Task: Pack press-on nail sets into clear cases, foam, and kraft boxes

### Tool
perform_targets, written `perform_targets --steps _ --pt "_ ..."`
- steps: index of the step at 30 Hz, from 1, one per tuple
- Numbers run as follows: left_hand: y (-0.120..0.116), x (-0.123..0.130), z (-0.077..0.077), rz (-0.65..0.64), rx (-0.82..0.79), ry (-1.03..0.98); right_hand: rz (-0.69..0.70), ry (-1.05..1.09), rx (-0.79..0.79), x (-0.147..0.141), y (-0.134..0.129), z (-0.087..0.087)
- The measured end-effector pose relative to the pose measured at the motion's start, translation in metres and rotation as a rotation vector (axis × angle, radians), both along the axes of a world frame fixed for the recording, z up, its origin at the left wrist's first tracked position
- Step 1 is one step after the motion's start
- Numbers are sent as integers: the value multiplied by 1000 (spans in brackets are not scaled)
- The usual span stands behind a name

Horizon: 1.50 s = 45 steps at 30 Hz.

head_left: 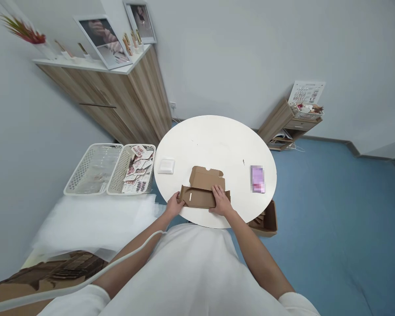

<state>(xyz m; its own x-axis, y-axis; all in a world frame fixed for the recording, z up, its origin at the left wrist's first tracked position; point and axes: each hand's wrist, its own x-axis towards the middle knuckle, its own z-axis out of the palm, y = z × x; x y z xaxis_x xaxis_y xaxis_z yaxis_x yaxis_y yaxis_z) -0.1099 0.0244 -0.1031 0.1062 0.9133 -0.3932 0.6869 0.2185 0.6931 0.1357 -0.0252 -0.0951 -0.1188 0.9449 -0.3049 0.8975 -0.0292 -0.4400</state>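
A brown cardboard box (200,198) lies on the front part of the round white table, its lid flap (206,176) folded back away from me. Short side walls stand up at its ends, and a small white strip shows on its floor. My left hand (174,205) grips the left end of the box, fingers closed around the wall. Over the right part of the box is my right hand (221,202), its fingers reaching across the inside and its thumb near the front edge; its palm hides part of that end.
On the table (217,136) are a white square packet (166,166) and a blurred purple card (257,179). Left stand two white baskets (114,175), one with printed cards, beside white sheets (95,221). An open carton (272,219) sits under the table's right edge.
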Motion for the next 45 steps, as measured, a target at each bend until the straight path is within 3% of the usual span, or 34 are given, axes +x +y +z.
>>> perform_targets --steps 17,21,30,41,45 --pt "-23 12 12 -121 179 -35 23 -82 -46 -24 4 6" --pt "-23 17 16 -123 166 -18 23 -75 -82 -29 6 8" --pt "-10 9 16 -223 66 109 161 -53 -109 -11 1 13" --pt "-8 19 16 -272 4 390 144 -124 -129 -20 -6 22" --pt "-7 19 11 -260 18 386 132 -129 -133 -20 -5 23"
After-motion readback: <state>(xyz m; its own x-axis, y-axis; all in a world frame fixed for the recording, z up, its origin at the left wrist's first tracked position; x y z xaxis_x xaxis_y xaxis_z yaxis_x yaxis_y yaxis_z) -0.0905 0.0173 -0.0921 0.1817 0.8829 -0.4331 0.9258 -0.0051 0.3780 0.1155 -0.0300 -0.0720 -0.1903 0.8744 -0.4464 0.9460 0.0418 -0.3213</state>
